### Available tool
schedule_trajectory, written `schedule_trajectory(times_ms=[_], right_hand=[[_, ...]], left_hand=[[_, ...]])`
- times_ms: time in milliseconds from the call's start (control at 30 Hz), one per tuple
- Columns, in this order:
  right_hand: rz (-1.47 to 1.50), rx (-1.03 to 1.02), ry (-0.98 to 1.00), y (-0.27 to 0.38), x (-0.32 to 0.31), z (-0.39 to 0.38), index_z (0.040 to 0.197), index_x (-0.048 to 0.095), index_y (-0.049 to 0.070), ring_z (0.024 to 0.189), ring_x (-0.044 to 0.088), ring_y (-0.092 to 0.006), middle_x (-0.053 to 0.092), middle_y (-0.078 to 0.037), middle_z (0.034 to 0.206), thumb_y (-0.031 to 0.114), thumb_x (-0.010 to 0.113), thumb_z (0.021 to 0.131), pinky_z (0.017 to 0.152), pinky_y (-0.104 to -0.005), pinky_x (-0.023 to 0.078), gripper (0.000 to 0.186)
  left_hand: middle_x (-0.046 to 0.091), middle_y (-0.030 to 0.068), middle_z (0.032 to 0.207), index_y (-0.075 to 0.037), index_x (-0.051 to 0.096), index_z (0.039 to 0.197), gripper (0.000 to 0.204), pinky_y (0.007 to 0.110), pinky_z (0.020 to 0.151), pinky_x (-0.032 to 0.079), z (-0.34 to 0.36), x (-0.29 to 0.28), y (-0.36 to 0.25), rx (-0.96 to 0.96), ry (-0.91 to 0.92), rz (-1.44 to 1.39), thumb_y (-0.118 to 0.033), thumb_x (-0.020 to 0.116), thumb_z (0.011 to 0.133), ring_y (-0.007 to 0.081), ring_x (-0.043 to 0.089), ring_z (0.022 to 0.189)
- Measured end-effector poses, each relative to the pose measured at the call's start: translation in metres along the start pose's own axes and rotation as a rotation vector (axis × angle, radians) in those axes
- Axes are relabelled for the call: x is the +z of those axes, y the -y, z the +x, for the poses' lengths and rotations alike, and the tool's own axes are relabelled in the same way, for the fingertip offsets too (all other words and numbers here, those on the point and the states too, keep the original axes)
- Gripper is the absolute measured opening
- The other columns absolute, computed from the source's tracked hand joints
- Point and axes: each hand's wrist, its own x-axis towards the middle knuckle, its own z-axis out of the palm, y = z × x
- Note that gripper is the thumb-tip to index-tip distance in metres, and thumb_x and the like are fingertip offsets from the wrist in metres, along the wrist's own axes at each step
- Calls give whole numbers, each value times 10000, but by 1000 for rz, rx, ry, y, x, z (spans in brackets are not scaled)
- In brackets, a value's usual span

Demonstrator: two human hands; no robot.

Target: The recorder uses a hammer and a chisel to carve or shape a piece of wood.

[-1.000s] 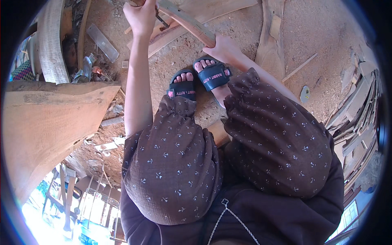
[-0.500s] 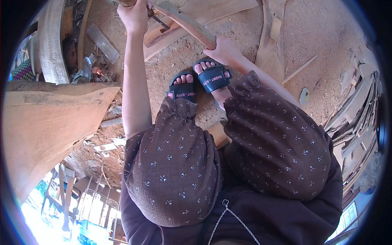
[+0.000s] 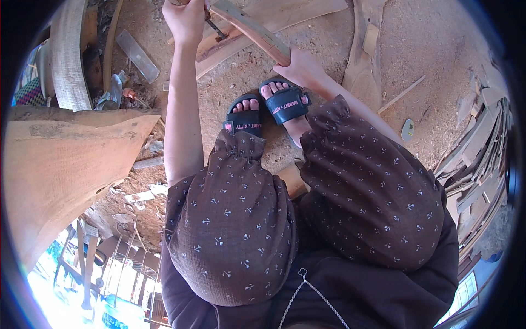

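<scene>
While the right hand (image 3: 300, 68) grips the near end of a curved wooden piece (image 3: 253, 30) lying on the sawdust floor (image 3: 438, 44) beyond the sandals (image 3: 268, 109), the left hand (image 3: 185, 19) is clenched on a metal-tipped tool (image 3: 215, 27) touching it, so working the wood appears under way, calling for a steady hold.

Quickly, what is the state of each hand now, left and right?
Left hand: closed on a tool handle at the top edge.
Right hand: gripping the curved wooden piece.
</scene>
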Motion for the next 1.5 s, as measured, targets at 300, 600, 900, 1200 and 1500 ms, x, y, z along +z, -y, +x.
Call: schedule_trajectory(times_ms=[300, 600, 900, 1200, 1500], right_hand=[[12, -6, 6, -1, 5, -3, 1035, 590, -67, 895, 646, -420, 663, -266, 929, 439, 702, 728, 814, -469, 514, 601], [32, -17, -18, -12, 5, 1, 1048, 612, -75, 897, 660, -405, 665, -275, 931, 454, 700, 726, 813, -457, 527, 625], [513, -303, -161, 32, -136, -27, 930, 619, -40, 690, 568, -120, 612, -67, 753, 324, 697, 796, 605, -310, 448, 395], [324, -420, -125, 101, -168, -84, 883, 616, -9, 577, 593, -111, 583, -23, 646, 185, 670, 833, 511, -277, 456, 207], [-46, -142, -33, 98, -169, -88, 922, 603, -75, 643, 610, -136, 647, -116, 770, 201, 712, 808, 580, -295, 473, 318]], left_hand=[[461, -53, 597, -121, 470, 683, 238, 253, 464, 329, -6, 0, 6, -18, 50, -64, -115, 638, 852, 52, 423, 514], [469, -50, 612, -91, 477, 736, 171, 263, 495, 360, -21, 7, -3, 69, 15, -73, -64, 627, 814, 64, 431, 523], [602, -27, 719, -46, 630, 870, 108, 264, 606, 486, -18, -8, -5, -4, 73, -48, -136, 675, 830, 59, 539, 641], [667, 44, 851, -35, 607, 987, 238, 288, 715, 505, -31, 5, 1, 19, 131, -78, -171, 703, 817, 115, 623, 795], [684, 127, 971, -6, 598, 1111, 377, 308, 816, 503, -34, 13, 4, 105, 180, -51, -197, 716, 808, 160, 645, 904]])
